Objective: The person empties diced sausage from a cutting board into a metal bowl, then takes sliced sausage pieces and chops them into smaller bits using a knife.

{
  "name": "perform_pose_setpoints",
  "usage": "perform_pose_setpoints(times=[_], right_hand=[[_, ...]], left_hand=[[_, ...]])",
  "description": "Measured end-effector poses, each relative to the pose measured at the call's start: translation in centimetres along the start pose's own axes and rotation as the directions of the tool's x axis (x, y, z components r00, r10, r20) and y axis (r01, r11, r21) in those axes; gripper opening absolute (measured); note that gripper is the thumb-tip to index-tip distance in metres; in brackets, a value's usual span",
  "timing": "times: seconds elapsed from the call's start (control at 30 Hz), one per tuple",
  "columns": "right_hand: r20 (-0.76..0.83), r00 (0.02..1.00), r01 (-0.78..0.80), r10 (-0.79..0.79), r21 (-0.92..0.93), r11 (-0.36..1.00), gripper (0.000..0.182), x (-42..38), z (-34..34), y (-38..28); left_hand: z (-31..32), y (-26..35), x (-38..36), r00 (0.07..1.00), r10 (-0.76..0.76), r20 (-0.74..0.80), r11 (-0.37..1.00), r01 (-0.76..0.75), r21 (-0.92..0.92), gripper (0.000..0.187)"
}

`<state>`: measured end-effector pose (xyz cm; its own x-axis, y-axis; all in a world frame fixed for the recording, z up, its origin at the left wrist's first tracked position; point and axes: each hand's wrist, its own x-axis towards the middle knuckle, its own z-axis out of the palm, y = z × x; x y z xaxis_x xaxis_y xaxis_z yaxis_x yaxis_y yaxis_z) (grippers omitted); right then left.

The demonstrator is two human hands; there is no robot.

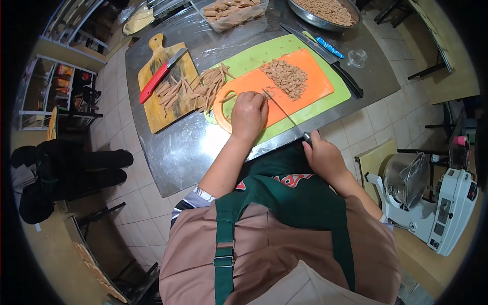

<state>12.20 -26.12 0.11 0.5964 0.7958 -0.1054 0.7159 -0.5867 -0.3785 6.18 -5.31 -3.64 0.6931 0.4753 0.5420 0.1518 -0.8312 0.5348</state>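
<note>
My left hand (249, 113) rests with bent fingers on the near left part of the orange cutting board (317, 81); its fingertips are pressed together, and what they hold is hidden. In my right hand (323, 154) is the handle of a long thin knife (285, 115), whose tip lies on the orange board beside my left fingertips. Finely chopped brown pieces (285, 77) are heaped beyond the blade. Under the orange board is a green board (249, 55). Brown strips (211, 86) lie to the left, partly across a wooden board (152, 66) that bears a red-handled knife (154, 83).
A black-handled knife (347, 80) and a blue-patterned handle (329, 47) lie at the upper right, near a small clear lid (357, 58). A clear tub (231, 23) and metal bowl (325, 24) stand behind. Right of me is a white stand mixer (447, 211); left, a dark-clothed person (66, 168).
</note>
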Motion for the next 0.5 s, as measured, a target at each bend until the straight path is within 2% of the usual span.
perform_pose_setpoints(times=[0.03,0.17,0.27,0.33,0.5], right_hand=[[0.038,0.998,-0.044,0.044,0.004,0.999,0.024,-0.3,-0.2,0.2],[0.020,0.999,-0.039,0.038,0.046,0.998,0.023,-0.5,-1.2,-0.1],[0.003,1.000,-0.014,0.014,0.049,0.999,0.024,0.0,-1.1,-1.2],[-0.063,0.996,0.070,-0.070,-0.005,0.998,0.024,0.8,0.0,-1.3],[-0.041,0.999,0.034,-0.035,-0.011,0.999,0.024,1.2,0.6,-1.0]], left_hand=[[0.0,0.0,0.0,1.000,-0.004,0.004,1.000,0.004,0.004,0.005],[0.0,0.1,-0.1,1.000,-0.014,0.024,1.000,0.013,0.013,0.008],[0.0,0.2,0.0,1.000,0.016,0.025,0.999,-0.018,0.049,0.008],[-0.1,0.2,0.0,0.999,0.024,0.024,0.998,-0.025,0.050,0.008],[0.0,0.2,0.0,1.000,0.012,0.028,0.999,-0.013,0.052,0.008]])
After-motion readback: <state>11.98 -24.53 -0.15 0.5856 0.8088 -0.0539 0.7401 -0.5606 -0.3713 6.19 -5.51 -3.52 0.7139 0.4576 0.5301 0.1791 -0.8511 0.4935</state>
